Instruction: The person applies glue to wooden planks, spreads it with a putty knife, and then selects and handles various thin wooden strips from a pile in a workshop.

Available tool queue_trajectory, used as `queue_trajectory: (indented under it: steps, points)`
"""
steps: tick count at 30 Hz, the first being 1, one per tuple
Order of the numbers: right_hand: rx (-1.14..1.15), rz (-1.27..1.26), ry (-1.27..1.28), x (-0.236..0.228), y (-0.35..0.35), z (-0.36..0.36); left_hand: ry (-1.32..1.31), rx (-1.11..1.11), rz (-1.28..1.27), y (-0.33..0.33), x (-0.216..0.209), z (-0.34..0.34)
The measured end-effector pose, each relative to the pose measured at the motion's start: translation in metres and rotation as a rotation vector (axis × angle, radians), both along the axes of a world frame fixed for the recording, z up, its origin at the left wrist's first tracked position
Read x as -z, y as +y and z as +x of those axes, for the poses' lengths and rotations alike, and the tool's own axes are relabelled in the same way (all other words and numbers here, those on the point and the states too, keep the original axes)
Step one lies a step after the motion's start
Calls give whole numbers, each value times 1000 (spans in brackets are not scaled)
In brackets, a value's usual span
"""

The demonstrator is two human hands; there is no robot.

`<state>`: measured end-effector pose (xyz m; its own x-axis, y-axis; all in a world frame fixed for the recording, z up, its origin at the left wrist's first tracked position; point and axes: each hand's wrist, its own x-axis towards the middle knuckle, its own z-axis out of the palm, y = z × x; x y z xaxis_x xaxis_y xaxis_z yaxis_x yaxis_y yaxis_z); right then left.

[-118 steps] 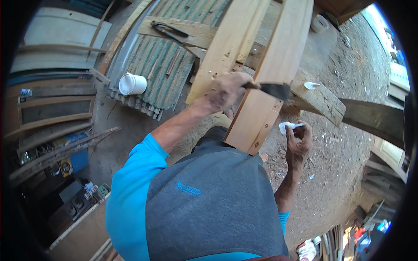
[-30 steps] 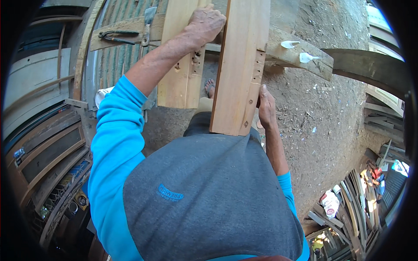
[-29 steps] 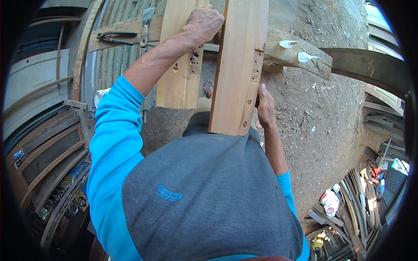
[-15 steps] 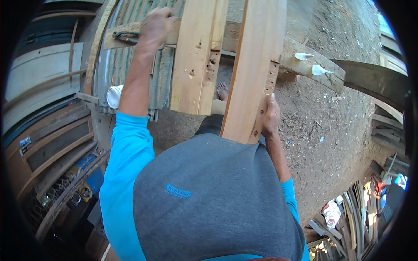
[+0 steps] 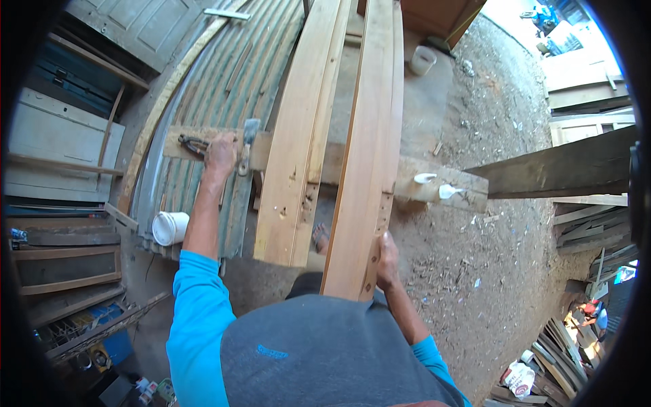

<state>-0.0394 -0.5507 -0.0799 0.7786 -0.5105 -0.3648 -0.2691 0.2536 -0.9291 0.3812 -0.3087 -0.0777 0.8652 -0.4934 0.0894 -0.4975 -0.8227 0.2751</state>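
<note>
A long, smooth wooden plank (image 5: 358, 176) with small holes near its near end runs up to my torso. My right hand (image 5: 388, 261) grips its right edge near that end. A second grooved wooden plank (image 5: 288, 183) lies to its left. Both rest across a rough crossboard (image 5: 268, 146). Over the crossboard's left part, my left hand (image 5: 221, 154) has its fingers curled downward; whatever is under them is hidden. Pliers (image 5: 193, 144) lie just left of that hand, and a scraper with a flat blade (image 5: 250, 132) just right of it.
Two white nozzle-tipped bottles (image 5: 437, 184) lie on the crossboard's right end. A white bucket (image 5: 170, 228) stands at left by corrugated sheets (image 5: 217, 88). A dark beam (image 5: 556, 166) juts in from the right. Farther off stands a pale tub (image 5: 422, 61).
The view has tilted up, showing more of the far planks and yard. My left hand has come down toward the crossboard, uncovering the scraper. My right hand stays on the plank.
</note>
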Motion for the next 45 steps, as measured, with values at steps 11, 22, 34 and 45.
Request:
queue_trajectory:
  steps: [11, 22, 34, 45]
  points:
    - [51, -243, -17, -9, 8, 3, -125, -155, -300, 0, -30, -89]
    - [16, -271, 6, 2, 3, -3, 650, -199, -457, -7, -25, -194]
    - [0, -333, -74, 13, -1, -1, 720, -67, -585, -17, -4, -221]
    - [-14, -243, -80, 17, -4, -5, 753, -70, -612, 5, -10, -261]
